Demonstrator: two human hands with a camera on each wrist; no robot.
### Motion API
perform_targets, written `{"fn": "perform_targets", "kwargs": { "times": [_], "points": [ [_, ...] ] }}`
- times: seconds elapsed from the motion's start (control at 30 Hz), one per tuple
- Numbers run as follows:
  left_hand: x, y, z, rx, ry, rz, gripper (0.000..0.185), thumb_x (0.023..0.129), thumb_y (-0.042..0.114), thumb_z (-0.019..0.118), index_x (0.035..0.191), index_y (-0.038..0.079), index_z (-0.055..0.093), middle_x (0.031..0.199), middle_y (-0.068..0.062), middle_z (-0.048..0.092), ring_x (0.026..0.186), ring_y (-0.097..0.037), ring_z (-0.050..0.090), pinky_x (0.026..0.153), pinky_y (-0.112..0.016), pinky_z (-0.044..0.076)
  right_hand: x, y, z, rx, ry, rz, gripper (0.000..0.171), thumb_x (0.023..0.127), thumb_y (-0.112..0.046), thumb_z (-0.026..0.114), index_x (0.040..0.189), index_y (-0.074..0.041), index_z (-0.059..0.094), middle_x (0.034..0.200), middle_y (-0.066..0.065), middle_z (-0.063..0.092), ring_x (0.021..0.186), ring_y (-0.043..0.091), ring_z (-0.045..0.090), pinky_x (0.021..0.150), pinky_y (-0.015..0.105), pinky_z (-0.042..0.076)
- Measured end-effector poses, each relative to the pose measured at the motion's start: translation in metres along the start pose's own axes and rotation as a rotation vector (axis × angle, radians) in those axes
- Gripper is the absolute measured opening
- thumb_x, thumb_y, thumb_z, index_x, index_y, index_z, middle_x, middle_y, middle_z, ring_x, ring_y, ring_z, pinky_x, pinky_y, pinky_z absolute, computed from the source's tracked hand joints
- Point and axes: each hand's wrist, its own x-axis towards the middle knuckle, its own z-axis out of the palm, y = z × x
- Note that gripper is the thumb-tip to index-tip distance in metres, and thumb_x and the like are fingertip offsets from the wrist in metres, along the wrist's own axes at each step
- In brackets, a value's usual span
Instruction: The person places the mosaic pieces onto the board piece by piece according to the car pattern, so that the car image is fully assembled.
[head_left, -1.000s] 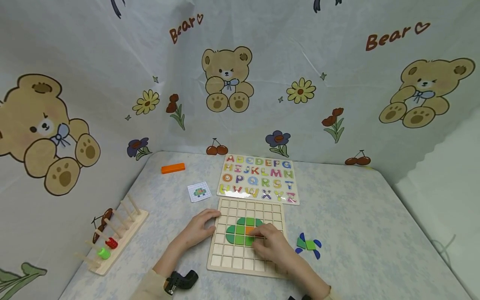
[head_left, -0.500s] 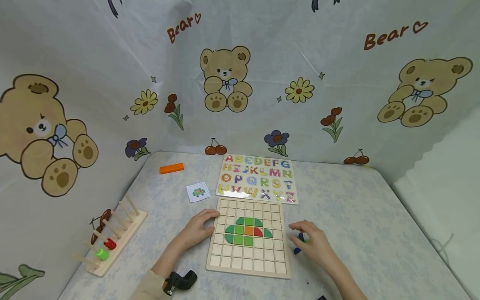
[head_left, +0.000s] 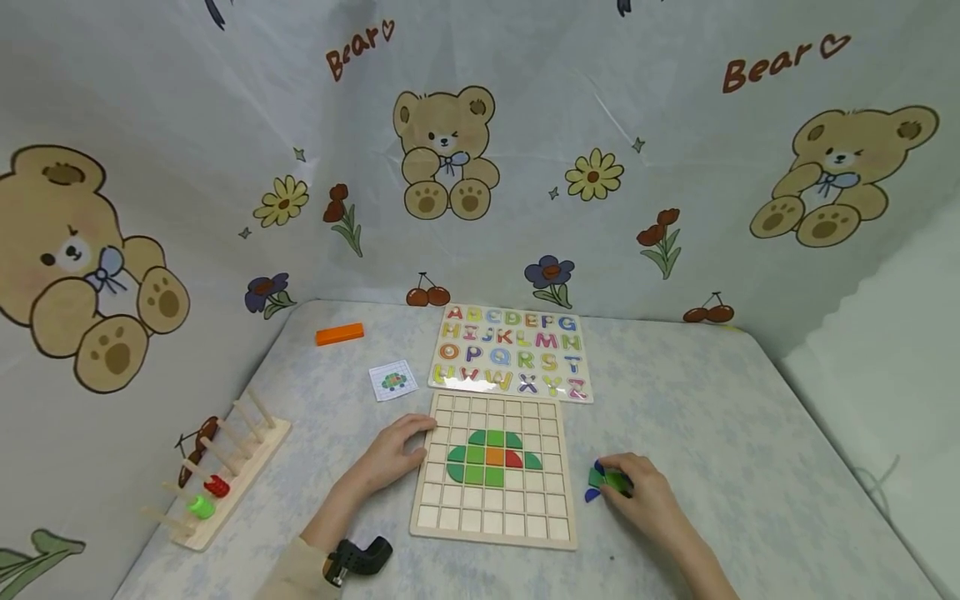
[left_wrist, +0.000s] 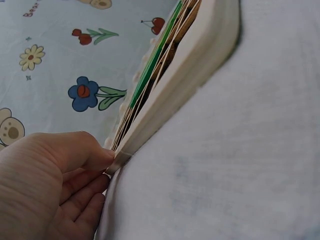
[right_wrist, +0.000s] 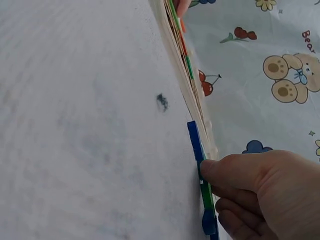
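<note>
In the head view, a wooden grid board [head_left: 493, 517] lies flat, with green, orange and red tiles [head_left: 474, 454] set in its cells. My left hand [head_left: 386, 454] rests against the board's left edge, thumb and index finger apart. The left wrist view shows that hand [left_wrist: 55, 175] touching the board's edge [left_wrist: 170, 85]. Right of the board, my right hand [head_left: 641, 492] reaches over a small cluster of pieces, thumb and index finger on either side of a light green tile [head_left: 618, 482]. A blue piece [head_left: 592, 495] and a dark green piece [head_left: 596, 477] show beside the fingertips.
Behind the grid board lies an alphabet board [head_left: 510, 350]. A picture card [head_left: 393, 381] and an orange bar [head_left: 339, 334] are at the back left. A wooden peg rack [head_left: 236, 487] with red and green beads stands on the left. A printed cloth [head_left: 517, 233] hangs behind.
My right hand has left the tiles on the board and moved right to the loose pieces. A red tile and a green one it had covered now show. My left hand stays put.
</note>
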Motion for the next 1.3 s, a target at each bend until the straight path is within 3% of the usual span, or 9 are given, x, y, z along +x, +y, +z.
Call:
{"fn": "perform_targets", "kwargs": {
  "times": [0.6, 0.8, 1.0, 1.3],
  "points": [
    [-0.001, 0.000, -0.001, -0.008, 0.004, 0.024, 0.042, 0.087, 0.001, 0.063, 0.128, 0.004, 0.057, 0.128, -0.003, 0.052, 0.125, -0.025, 0.044, 0.104, -0.045, 0.035, -0.001, 0.009, 0.008, 0.008, -0.016, -0.036, 0.035, 0.071, -0.005, 0.081, 0.104, -0.007, 0.068, 0.101, 0.002, 0.065, 0.095, 0.021, 0.057, 0.076, 0.040, 0.052],
    [-0.001, -0.001, -0.001, 0.000, 0.003, 0.047, 0.042, 0.087, 0.002, 0.063, 0.128, 0.003, 0.056, 0.128, -0.005, 0.053, 0.124, -0.027, 0.045, 0.102, -0.047, 0.036, -0.001, 0.011, -0.001, 0.001, -0.020, -0.008, 0.038, 0.071, -0.007, 0.081, 0.106, -0.006, 0.068, 0.103, 0.003, 0.065, 0.097, 0.024, 0.057, 0.079, 0.042, 0.051],
    [0.000, -0.003, 0.001, 0.008, 0.001, 0.020, 0.042, 0.087, 0.003, 0.063, 0.128, 0.005, 0.057, 0.128, -0.002, 0.052, 0.125, -0.024, 0.044, 0.103, -0.044, 0.036, -0.008, 0.019, -0.015, -0.009, -0.043, 0.022, 0.038, 0.072, -0.009, 0.082, 0.107, -0.007, 0.068, 0.103, 0.001, 0.064, 0.095, 0.022, 0.058, 0.077, 0.041, 0.051],
    [0.001, -0.003, 0.001, -0.003, -0.003, 0.015, 0.042, 0.087, 0.003, 0.064, 0.128, 0.005, 0.057, 0.128, -0.002, 0.052, 0.125, -0.023, 0.044, 0.104, -0.044, 0.035, -0.010, 0.022, -0.011, 0.010, -0.008, -0.036, 0.040, 0.069, -0.004, 0.082, 0.107, -0.007, 0.069, 0.102, -0.001, 0.064, 0.094, 0.020, 0.058, 0.077, 0.039, 0.052]
  ]
}}
